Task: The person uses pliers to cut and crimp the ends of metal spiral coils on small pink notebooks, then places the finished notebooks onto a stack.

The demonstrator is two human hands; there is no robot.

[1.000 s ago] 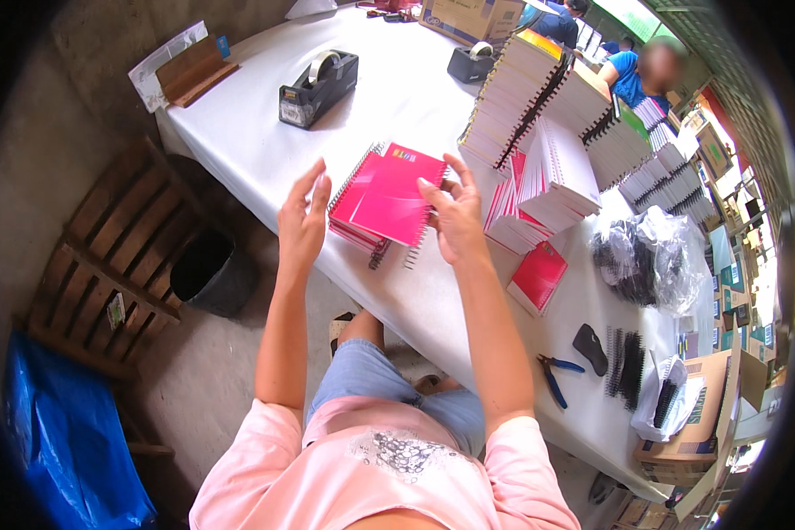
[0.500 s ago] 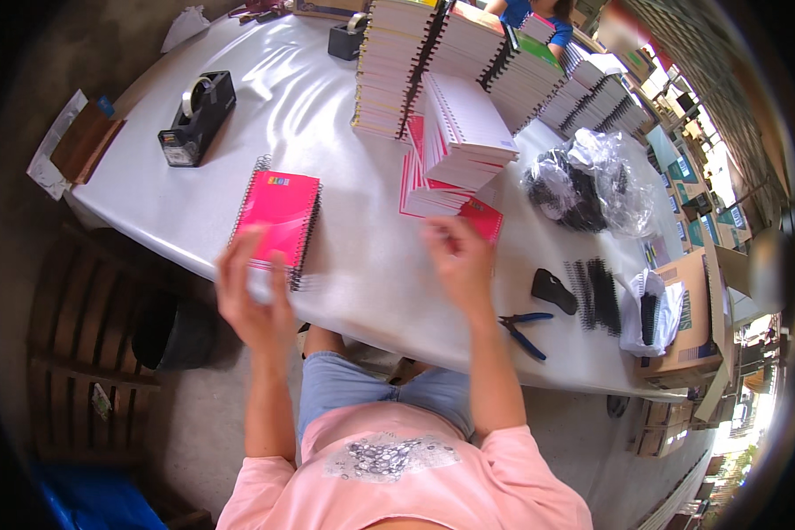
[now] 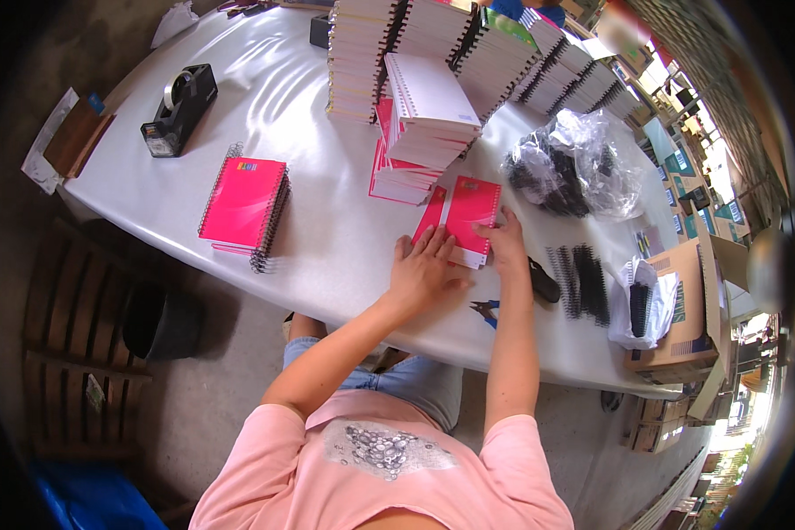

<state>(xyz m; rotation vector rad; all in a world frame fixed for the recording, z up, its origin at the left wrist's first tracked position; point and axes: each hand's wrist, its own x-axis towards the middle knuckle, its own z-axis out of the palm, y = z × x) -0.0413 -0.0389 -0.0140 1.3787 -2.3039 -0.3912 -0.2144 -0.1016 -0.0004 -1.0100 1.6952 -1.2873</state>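
Note:
A pink-red notebook (image 3: 474,205), with a row of punched holes along its right edge, lies in front of me on the table. Beside its left edge shows another red cover (image 3: 432,215), partly beneath my fingers. My left hand (image 3: 422,272) rests flat across their lower part, fingers extended. At the notebook's right edge, my right hand (image 3: 506,242) has its thumb on the cover and its fingers curled round the side. Just behind stands a stack of unbound notebooks (image 3: 433,102) with white pages and red covers. Spiral-bound red notebooks (image 3: 246,201) lie in a small pile at the left.
Blue-handled pliers (image 3: 488,311) and a black pouch-like object (image 3: 543,281) lie near my right forearm. Black binding coils (image 3: 583,283), a plastic bag (image 3: 583,168) and a cardboard box (image 3: 680,309) are at right. A tape dispenser (image 3: 181,110) stands left; tall notebook stacks (image 3: 358,62) stand behind.
My left hand has left the bound pile and crossed right onto the red covers. My right hand has moved to the notebook's right edge. The unbound notebook now lies nearer me, apart from the stack.

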